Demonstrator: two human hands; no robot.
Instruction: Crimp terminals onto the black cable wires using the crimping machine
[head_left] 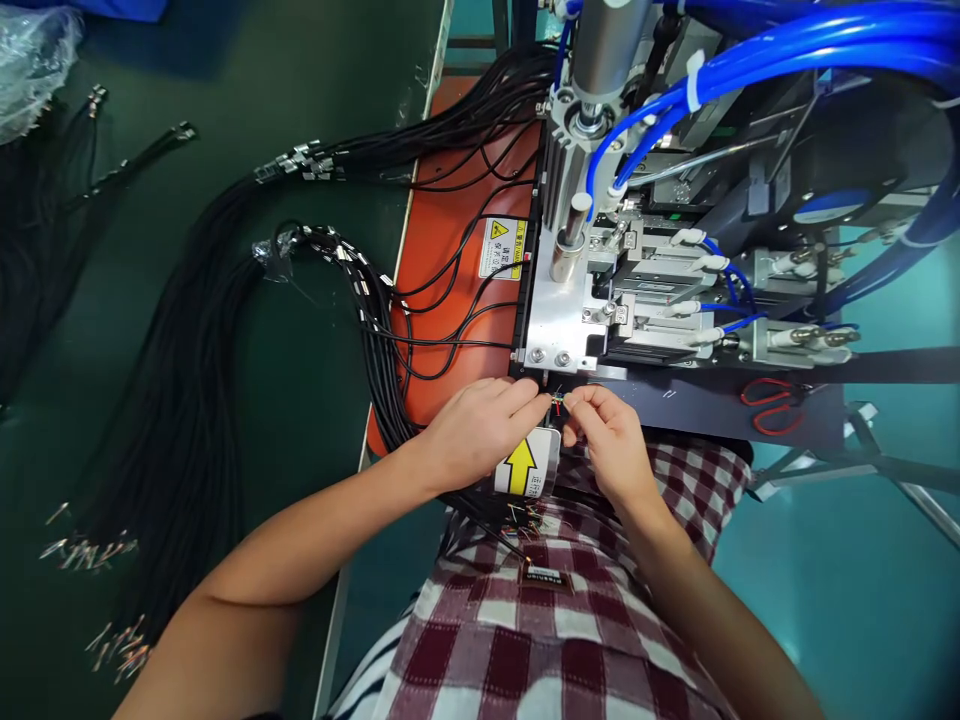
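Observation:
Both hands meet at the near end of the machine [559,310], just below its metal plate. My left hand [487,425] is closed, thumb and forefinger pinching the end of a cable that is mostly hidden by the fingers. Thin coloured wires [557,403] stick out between the two hands, red and green among them. From the right, my right hand [613,440] pinches at these wires with its fingertips. Under the hands lies a white label with a yellow arrow [521,465]. More cable ends with bare coloured wires [525,518] rest against the checked apron [517,640].
Bundles of black cables [202,330] with metal connectors [300,162] lie on the dark green table [300,60] and across the orange base [450,230]. Blue air hoses [750,60] arch over the machine. Red-handled scissors [772,405] lie on the grey shelf at right.

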